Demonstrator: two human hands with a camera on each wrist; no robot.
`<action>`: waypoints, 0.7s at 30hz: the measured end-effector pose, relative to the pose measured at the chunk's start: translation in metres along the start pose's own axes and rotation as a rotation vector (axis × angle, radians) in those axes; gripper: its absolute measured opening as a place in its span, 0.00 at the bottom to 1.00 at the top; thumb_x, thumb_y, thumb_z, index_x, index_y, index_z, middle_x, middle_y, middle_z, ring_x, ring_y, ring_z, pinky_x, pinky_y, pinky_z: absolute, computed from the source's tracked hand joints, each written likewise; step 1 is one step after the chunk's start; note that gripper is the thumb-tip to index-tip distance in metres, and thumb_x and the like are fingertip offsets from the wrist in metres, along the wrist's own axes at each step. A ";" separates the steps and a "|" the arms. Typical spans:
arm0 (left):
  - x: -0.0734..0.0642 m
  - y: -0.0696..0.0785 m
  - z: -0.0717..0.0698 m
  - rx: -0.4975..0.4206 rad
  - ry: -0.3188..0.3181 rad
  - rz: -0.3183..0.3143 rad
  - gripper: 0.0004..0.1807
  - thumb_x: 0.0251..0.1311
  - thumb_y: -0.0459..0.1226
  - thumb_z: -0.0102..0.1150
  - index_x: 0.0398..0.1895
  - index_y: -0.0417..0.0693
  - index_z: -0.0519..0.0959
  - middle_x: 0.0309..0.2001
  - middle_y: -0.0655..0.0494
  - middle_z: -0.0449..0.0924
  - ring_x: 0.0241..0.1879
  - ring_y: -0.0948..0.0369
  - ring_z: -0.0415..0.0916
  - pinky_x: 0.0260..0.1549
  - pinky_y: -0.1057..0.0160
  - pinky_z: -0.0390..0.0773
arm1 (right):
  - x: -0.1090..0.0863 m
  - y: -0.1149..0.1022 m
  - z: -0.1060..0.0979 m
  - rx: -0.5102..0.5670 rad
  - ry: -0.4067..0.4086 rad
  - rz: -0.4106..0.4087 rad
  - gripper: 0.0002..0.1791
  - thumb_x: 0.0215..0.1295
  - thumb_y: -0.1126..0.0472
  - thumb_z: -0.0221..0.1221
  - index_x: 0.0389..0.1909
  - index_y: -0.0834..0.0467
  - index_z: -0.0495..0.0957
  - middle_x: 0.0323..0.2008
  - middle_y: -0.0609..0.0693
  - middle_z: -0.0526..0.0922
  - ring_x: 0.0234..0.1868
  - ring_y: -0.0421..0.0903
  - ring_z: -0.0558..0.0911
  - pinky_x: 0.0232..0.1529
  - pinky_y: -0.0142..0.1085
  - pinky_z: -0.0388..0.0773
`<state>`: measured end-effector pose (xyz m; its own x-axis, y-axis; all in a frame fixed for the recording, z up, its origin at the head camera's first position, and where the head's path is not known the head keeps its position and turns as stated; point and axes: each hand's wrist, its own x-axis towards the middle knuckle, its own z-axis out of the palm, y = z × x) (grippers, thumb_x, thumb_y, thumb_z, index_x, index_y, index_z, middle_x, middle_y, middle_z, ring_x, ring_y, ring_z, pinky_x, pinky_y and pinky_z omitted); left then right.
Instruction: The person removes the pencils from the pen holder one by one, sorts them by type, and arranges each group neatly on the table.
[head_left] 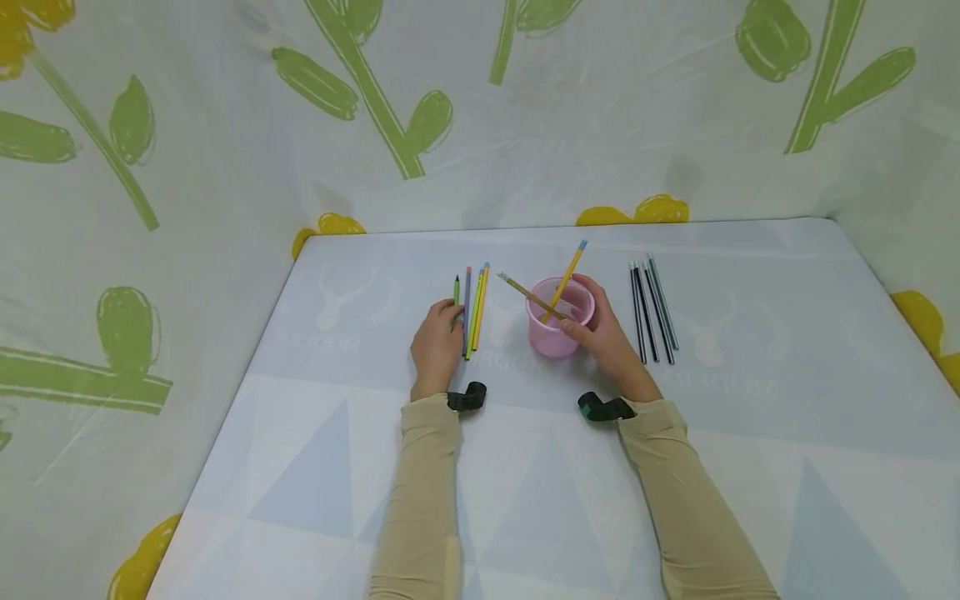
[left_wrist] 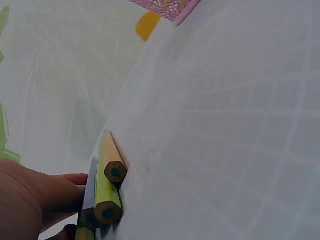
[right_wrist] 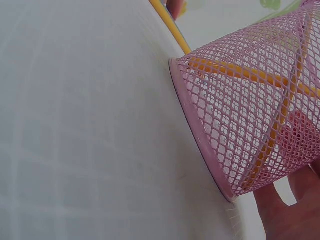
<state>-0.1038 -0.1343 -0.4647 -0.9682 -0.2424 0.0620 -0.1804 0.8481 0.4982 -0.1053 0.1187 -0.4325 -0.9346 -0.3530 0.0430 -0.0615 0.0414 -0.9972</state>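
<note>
My left hand pinches a green pencil whose dark tip points away. Right beside it lies a row of coloured pencils, blue-purple, yellow-green and yellow. In the left wrist view, the flat ends of the yellow-green pencil and its neighbours show beside the fingers. With my right hand I grip the side of a pink mesh pencil cup, which stands upright on the table. Inside lean two crossing pencils, a yellow one with a blue end and a brownish one.
Several dark and greenish pencils lie side by side to the right of the cup. The table has a pale cover with blue triangles. Behind it hangs a white sheet with plant prints.
</note>
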 end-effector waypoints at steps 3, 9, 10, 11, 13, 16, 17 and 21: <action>0.000 -0.001 0.001 -0.027 0.018 -0.001 0.15 0.60 0.39 0.52 0.51 0.57 0.76 0.57 0.64 0.67 0.52 0.61 0.69 0.38 0.60 0.73 | 0.000 0.000 0.000 0.003 -0.001 0.003 0.37 0.59 0.63 0.54 0.66 0.47 0.46 0.65 0.52 0.51 0.65 0.50 0.52 0.59 0.52 0.55; 0.000 -0.002 0.002 -0.101 0.070 -0.023 0.16 0.59 0.39 0.52 0.52 0.58 0.74 0.54 0.62 0.70 0.39 0.62 0.73 0.28 0.63 0.72 | 0.000 0.000 0.000 -0.002 0.001 0.013 0.38 0.59 0.63 0.54 0.66 0.47 0.46 0.66 0.51 0.48 0.65 0.50 0.51 0.59 0.51 0.55; -0.001 -0.002 0.002 -0.115 0.077 -0.027 0.17 0.60 0.39 0.52 0.53 0.59 0.73 0.53 0.62 0.70 0.36 0.63 0.72 0.26 0.63 0.71 | 0.000 0.000 0.000 -0.002 0.002 0.013 0.37 0.59 0.63 0.54 0.66 0.47 0.46 0.66 0.51 0.48 0.65 0.50 0.52 0.59 0.51 0.55; -0.001 -0.002 0.002 -0.132 0.083 -0.033 0.18 0.60 0.39 0.51 0.54 0.59 0.73 0.52 0.61 0.71 0.33 0.63 0.72 0.25 0.64 0.70 | 0.000 0.000 0.000 -0.002 0.002 0.010 0.37 0.59 0.63 0.54 0.66 0.47 0.46 0.66 0.51 0.48 0.65 0.50 0.52 0.59 0.51 0.55; -0.001 -0.002 0.002 -0.162 0.096 -0.049 0.18 0.60 0.40 0.51 0.55 0.60 0.71 0.50 0.62 0.71 0.31 0.63 0.70 0.24 0.65 0.68 | 0.000 0.000 0.000 0.002 0.000 0.001 0.38 0.59 0.64 0.54 0.66 0.49 0.46 0.66 0.52 0.48 0.65 0.51 0.52 0.59 0.51 0.55; 0.000 -0.002 0.003 -0.214 0.113 -0.068 0.18 0.60 0.40 0.50 0.54 0.60 0.71 0.47 0.63 0.71 0.32 0.64 0.68 0.26 0.65 0.68 | 0.000 0.000 0.001 0.009 -0.001 -0.005 0.38 0.58 0.65 0.54 0.66 0.50 0.46 0.66 0.53 0.48 0.65 0.51 0.52 0.59 0.51 0.55; 0.000 -0.002 0.003 -0.230 0.120 -0.067 0.18 0.60 0.41 0.50 0.54 0.60 0.71 0.47 0.63 0.71 0.34 0.64 0.68 0.28 0.64 0.69 | 0.000 0.000 0.001 0.011 -0.003 -0.006 0.38 0.58 0.66 0.54 0.66 0.50 0.46 0.66 0.53 0.48 0.65 0.51 0.52 0.59 0.51 0.55; 0.001 -0.002 0.004 -0.300 0.154 -0.041 0.17 0.60 0.41 0.48 0.54 0.59 0.71 0.47 0.64 0.71 0.41 0.64 0.67 0.36 0.64 0.70 | 0.000 0.001 0.001 0.012 -0.003 -0.007 0.38 0.58 0.66 0.54 0.66 0.50 0.46 0.66 0.53 0.48 0.65 0.51 0.52 0.60 0.51 0.54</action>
<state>-0.1053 -0.1344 -0.4695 -0.9197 -0.3609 0.1547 -0.1374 0.6649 0.7342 -0.1054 0.1180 -0.4336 -0.9330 -0.3563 0.0499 -0.0639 0.0277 -0.9976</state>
